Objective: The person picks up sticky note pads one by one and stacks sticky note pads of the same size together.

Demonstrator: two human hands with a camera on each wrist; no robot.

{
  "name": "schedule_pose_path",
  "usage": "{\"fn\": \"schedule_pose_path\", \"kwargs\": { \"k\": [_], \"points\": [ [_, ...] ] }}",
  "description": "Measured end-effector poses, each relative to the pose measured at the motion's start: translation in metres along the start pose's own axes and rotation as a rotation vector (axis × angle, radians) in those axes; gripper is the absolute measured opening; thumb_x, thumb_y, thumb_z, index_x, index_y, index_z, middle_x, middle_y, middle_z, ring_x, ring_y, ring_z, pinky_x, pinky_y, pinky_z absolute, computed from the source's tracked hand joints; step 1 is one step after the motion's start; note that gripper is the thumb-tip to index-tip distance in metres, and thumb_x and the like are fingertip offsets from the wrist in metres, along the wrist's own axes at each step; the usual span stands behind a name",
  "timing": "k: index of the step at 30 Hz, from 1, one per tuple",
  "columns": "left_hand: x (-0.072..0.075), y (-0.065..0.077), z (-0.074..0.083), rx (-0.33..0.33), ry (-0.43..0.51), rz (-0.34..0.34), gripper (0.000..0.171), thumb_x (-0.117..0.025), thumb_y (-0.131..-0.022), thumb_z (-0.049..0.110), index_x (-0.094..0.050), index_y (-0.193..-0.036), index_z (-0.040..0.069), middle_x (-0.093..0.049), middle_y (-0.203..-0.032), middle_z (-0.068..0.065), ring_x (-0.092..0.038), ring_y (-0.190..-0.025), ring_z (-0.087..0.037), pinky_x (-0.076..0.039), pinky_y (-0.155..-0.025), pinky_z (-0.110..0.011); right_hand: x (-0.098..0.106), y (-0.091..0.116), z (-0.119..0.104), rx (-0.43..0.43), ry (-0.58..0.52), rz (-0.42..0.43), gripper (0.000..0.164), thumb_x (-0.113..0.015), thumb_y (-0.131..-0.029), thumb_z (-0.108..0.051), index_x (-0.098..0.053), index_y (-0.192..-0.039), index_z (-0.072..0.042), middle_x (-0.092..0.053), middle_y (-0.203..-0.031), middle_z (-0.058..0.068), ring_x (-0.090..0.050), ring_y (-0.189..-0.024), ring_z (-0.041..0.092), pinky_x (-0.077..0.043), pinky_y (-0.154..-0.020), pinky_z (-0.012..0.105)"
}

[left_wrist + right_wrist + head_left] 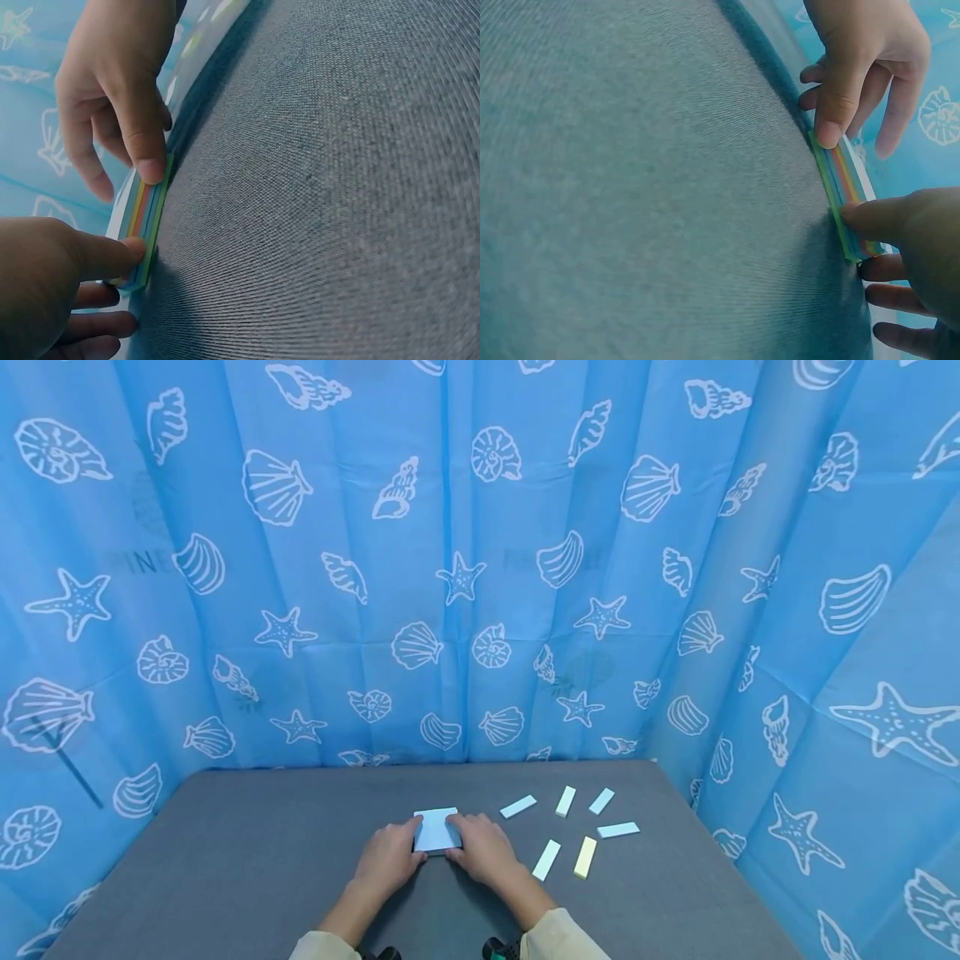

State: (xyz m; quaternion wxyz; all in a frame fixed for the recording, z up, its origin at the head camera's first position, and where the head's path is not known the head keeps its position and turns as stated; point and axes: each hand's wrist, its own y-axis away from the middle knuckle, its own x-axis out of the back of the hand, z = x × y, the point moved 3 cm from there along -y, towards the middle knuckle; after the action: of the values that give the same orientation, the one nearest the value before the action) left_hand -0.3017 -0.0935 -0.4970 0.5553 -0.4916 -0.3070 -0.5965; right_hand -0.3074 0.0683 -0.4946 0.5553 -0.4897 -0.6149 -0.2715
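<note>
A square stack of sticky-note pads (437, 832), pale blue on top, lies flat at the middle of the grey table. In the left wrist view the near edge of the stack shows green, blue, orange and yellow layers. My left hand (386, 857) grips its left side, the thumb (135, 250) against the layered near edge. The right hand (483, 849) holds the opposite side, with its thumb (853, 214) likewise on that edge. Some fingertips of both hands are hidden behind the stack.
Several narrow pads lie scattered to the right, among them a yellow one (585, 857), a pale green one (547, 860) and a pale blue one (618, 830). The grey cloth-covered table (255, 852) ends at a blue shell-patterned curtain (450, 693) behind and at the right.
</note>
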Motion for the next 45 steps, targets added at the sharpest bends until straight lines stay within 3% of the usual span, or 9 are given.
{"fn": "schedule_pose_path", "kwargs": {
  "k": [8,17,23,33,39,45],
  "points": [
    [0.000,0.003,0.000,-0.019,-0.013,0.036,0.045,-0.081,-0.079,0.018,-0.067,-0.120,0.006,-0.071,-0.106,-0.012,-0.067,-0.100,-0.029,-0.052,-0.085,-0.047,0.000,0.002,-0.001,0.041,0.040,0.048,0.042,-0.077,-0.085,-0.030,-0.066,-0.123,-0.016,-0.069,-0.105,0.002,-0.059,-0.090,0.018,-0.049,-0.076,0.038],
    [0.001,0.004,0.000,-0.054,-0.034,0.030,0.032,-0.080,-0.081,0.017,-0.072,-0.110,0.008,-0.072,-0.098,-0.008,-0.068,-0.092,-0.026,-0.053,-0.079,-0.045,0.005,0.002,-0.002,0.066,0.050,0.042,0.037,-0.077,-0.084,-0.030,-0.070,-0.117,-0.016,-0.069,-0.101,0.000,-0.059,-0.087,0.016,-0.050,-0.074,0.036],
    [0.002,0.007,0.001,-0.100,-0.025,0.080,0.025,-0.080,-0.081,0.014,-0.073,-0.105,0.008,-0.072,-0.094,-0.007,-0.068,-0.085,-0.023,-0.054,-0.074,-0.042,0.009,0.002,-0.005,0.091,0.067,0.045,0.029,-0.078,-0.084,-0.026,-0.072,-0.110,-0.016,-0.070,-0.095,-0.001,-0.062,-0.085,0.016,-0.052,-0.074,0.037],
    [0.000,0.008,-0.002,-0.100,-0.056,0.102,0.029,-0.082,-0.078,0.015,-0.073,-0.105,0.009,-0.072,-0.090,-0.005,-0.068,-0.084,-0.022,-0.054,-0.075,-0.041,0.005,0.004,-0.009,0.083,0.059,0.092,0.026,-0.077,-0.084,-0.019,-0.072,-0.109,-0.014,-0.069,-0.091,-0.001,-0.060,-0.082,0.015,-0.052,-0.071,0.035],
    [-0.003,0.007,-0.005,-0.125,-0.063,0.151,0.029,-0.082,-0.078,0.014,-0.073,-0.105,0.009,-0.071,-0.089,-0.005,-0.067,-0.082,-0.021,-0.054,-0.074,-0.040,0.003,0.000,-0.009,0.106,0.119,0.118,0.024,-0.077,-0.083,-0.016,-0.073,-0.107,-0.014,-0.066,-0.083,-0.002,-0.057,-0.074,0.013,-0.050,-0.064,0.032],
    [-0.006,0.000,-0.010,-0.149,-0.062,0.169,0.029,-0.081,-0.079,0.014,-0.073,-0.107,0.009,-0.071,-0.092,-0.005,-0.066,-0.083,-0.021,-0.053,-0.073,-0.040,0.002,-0.007,-0.006,0.104,0.153,0.140,0.025,-0.077,-0.082,-0.016,-0.073,-0.107,-0.015,-0.068,-0.087,-0.001,-0.061,-0.079,0.015,-0.052,-0.066,0.034]
  ]
}}
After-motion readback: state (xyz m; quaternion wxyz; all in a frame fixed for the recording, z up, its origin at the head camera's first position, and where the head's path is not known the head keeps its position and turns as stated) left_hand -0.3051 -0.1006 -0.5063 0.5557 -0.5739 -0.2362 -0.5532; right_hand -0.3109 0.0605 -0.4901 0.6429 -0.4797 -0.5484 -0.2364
